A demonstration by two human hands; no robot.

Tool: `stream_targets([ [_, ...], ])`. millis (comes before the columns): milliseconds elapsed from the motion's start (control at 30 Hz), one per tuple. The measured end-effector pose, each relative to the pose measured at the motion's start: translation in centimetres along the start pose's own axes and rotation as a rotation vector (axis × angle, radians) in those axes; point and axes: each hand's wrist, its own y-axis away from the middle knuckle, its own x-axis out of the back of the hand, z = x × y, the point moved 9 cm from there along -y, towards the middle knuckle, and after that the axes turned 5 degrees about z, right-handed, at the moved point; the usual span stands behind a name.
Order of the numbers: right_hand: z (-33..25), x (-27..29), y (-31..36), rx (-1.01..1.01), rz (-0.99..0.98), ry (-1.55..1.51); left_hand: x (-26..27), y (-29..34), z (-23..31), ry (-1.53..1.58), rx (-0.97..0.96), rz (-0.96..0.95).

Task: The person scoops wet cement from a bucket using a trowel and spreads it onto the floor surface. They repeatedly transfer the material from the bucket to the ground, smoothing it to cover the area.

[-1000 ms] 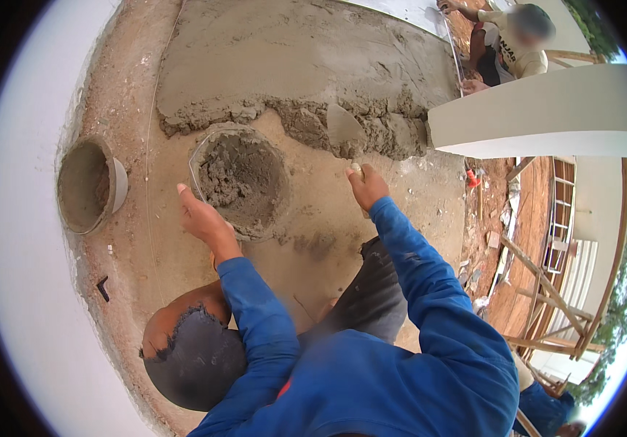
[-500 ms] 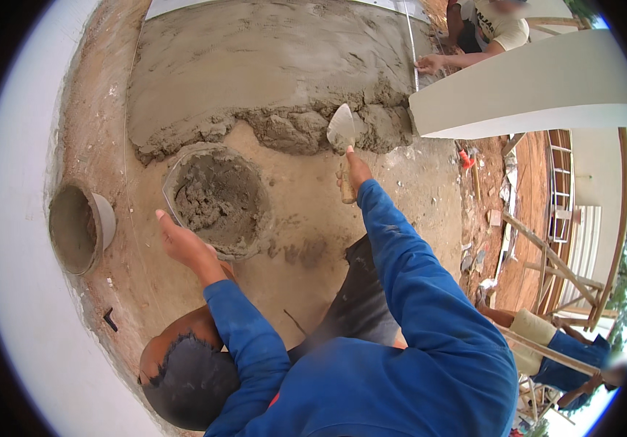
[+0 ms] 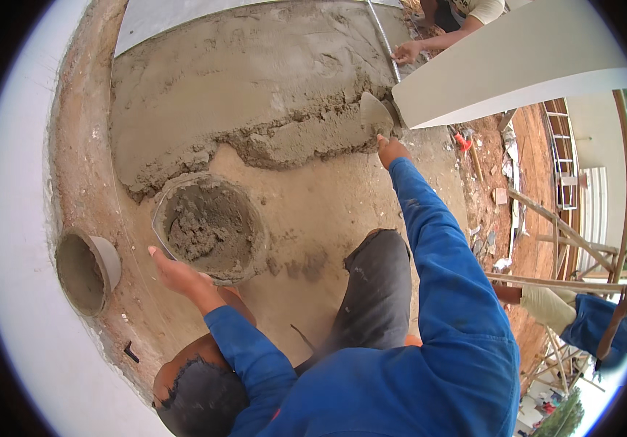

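My right hand (image 3: 391, 149) grips the handle of a steel trowel (image 3: 375, 114), whose blade lies on the right end of a wide bed of wet grey mortar (image 3: 255, 95). My left hand (image 3: 175, 273) rests with fingers spread on the near rim of a round pan (image 3: 208, 226) filled with mortar. Both arms wear blue sleeves. My dark-trousered knee (image 3: 375, 284) sits between them on the sandy floor.
An empty round pan (image 3: 84, 271) lies at the left edge by a white wall. A white beam (image 3: 502, 73) crosses the upper right. Another person's hand (image 3: 406, 51) holds a straightedge (image 3: 385, 36) on the mortar. Wooden scaffolding (image 3: 568, 247) and another person's legs (image 3: 575, 309) are on the right.
My right hand has reached farther out and to the right, carrying the trowel to the mortar bed's right end. My left hand stays at the mortar pan's rim.
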Motion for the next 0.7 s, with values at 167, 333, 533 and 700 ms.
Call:
stream_targets([
  [167, 2.2, -3.9, -2.8, -0.438, -0.179, -0.933, -0.2, -0.1, -0.2, -0.015, 0.018, 0.004],
  [333, -5.9, -5.1, 6.4, -0.032, -0.444, -0.695, 0.1, -0.2, 0.1, -0.031, 0.011, 0.012],
  [533, 1.1, 0.2, 6.6, 0.038, -0.173, 0.152, -0.1, 0.1, 0.4, -0.007, 0.07, 0.017],
  [700, 4.9, 0.1, 1.0, 0.073, 0.052, 0.156, 0.3, -0.9, 0.1, 0.016, 0.024, -0.008],
])
